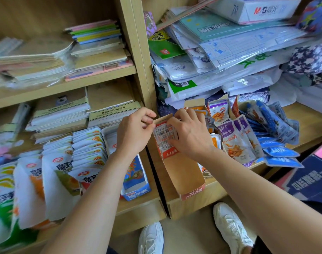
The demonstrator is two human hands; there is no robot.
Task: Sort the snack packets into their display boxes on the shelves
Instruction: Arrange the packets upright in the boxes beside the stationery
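Left hand in a pinch on box flap edge, right hand around orange packet.

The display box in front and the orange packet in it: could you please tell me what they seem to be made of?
Display box: looks like thin cardboard, matt brown inside and printed orange outside; its flaps fold along crisp creases.
Orange packet: probably plastic or foil-lined film, smooth with a slight sheen; it carries a printed barcode and wrinkles a little.
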